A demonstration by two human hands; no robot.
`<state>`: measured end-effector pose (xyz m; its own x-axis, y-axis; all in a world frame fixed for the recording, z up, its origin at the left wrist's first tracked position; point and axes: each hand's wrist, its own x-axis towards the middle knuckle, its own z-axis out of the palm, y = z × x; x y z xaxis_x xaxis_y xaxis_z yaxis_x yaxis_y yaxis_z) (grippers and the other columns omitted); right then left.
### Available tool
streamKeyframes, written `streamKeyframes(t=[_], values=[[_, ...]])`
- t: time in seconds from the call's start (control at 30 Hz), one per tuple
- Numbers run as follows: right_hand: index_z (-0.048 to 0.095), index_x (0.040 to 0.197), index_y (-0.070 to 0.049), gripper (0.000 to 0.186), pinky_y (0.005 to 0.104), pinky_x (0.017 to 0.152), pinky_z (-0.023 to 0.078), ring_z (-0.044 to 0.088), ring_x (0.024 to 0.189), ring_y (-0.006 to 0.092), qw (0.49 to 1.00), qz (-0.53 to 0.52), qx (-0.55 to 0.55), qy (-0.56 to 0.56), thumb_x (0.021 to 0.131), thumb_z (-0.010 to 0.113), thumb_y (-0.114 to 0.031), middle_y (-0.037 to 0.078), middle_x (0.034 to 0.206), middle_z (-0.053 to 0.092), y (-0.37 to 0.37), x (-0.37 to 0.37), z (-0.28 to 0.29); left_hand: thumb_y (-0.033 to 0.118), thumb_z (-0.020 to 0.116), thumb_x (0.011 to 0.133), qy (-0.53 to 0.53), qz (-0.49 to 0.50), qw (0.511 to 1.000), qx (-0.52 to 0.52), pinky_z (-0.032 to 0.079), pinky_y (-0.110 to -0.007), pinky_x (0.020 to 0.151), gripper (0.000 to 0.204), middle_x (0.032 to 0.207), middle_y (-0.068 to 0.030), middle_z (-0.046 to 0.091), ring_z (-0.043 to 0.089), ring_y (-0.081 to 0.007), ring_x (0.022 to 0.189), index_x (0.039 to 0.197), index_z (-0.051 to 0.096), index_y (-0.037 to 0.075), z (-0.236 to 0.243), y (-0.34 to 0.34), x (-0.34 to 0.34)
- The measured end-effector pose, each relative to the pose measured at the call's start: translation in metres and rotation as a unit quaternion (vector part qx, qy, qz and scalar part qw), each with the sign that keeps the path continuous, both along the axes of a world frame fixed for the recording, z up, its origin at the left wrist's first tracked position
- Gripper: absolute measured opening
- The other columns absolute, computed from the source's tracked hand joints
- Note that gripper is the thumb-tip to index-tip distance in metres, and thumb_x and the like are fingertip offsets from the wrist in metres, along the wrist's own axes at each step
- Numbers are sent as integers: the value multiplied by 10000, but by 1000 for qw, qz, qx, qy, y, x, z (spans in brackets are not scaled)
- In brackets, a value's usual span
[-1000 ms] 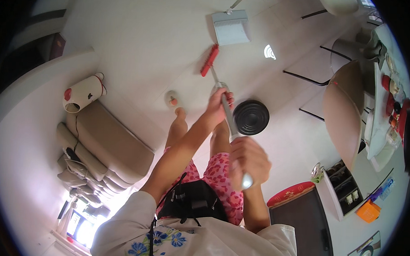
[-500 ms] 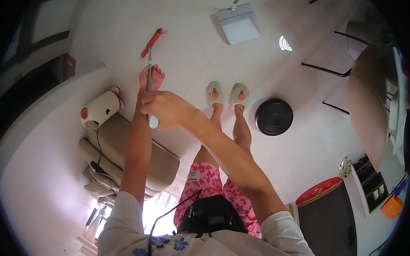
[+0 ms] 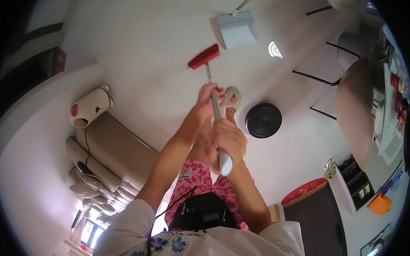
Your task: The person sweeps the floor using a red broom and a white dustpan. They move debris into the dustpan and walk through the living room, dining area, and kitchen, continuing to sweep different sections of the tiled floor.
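Note:
Both my hands grip a broom with a red head (image 3: 205,56) and a grey-white handle (image 3: 217,110). My left hand (image 3: 209,100) closes round the lower part of the handle, nearer the head. Higher up, my right hand (image 3: 231,139) wraps the handle close to its rounded end, slightly blurred. The broom head is out in front of my slippers. Beyond it to the right, a pale grey dustpan (image 3: 238,30) rests on the floor with its long handle rising toward the top edge. My left slipper is mostly hidden behind my left hand.
A round black disc-like object (image 3: 263,120) lies right of my feet. At the right stand a chair (image 3: 357,108) with thin black legs and a cluttered table (image 3: 385,120). On the left are a beige sofa (image 3: 110,131) and a white cylindrical object (image 3: 89,107) on it.
Both hands and the broom have swung from the left to the right, bringing the red head nearer the dustpan. The broom head has turned, and my right hand has come closer to my body.

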<state>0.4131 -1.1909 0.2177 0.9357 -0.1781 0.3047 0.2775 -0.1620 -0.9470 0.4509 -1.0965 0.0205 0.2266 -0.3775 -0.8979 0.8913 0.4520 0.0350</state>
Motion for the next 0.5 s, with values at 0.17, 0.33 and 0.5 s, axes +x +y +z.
streamKeyframes(t=[0.17, 0.33, 0.5], values=[[480, 571, -57, 169, 328, 470, 374, 448, 471, 237, 1000, 21, -17, 11, 493, 624, -17, 49, 549, 411, 12, -14, 39, 193, 576, 881, 54, 81, 991, -92, 422, -343, 697, 136, 768, -18, 565, 539, -177, 712, 792, 510, 112, 28, -7, -39], [494, 590, -71, 206, 326, 558, 412, 477, 532, 217, 991, 126, 25, -39, 495, 660, -147, 39, 579, 437, 36, -13, 64, 172, 550, 904, 45, 164, 983, -70, 419, -319, 706, 123, 732, -6, 531, 522, -151, 705, 803, 523, 107, 59, 28, -36], [515, 636, -75, 212, 334, 701, 424, 515, 677, 210, 970, 230, 31, -69, 561, 682, -183, 49, 644, 458, 68, 11, 41, 185, 529, 921, -106, 201, 973, -34, 421, -313, 714, 157, 714, -6, 514, 515, -144, 702, 784, 512, 110, 33, 123, 3]])
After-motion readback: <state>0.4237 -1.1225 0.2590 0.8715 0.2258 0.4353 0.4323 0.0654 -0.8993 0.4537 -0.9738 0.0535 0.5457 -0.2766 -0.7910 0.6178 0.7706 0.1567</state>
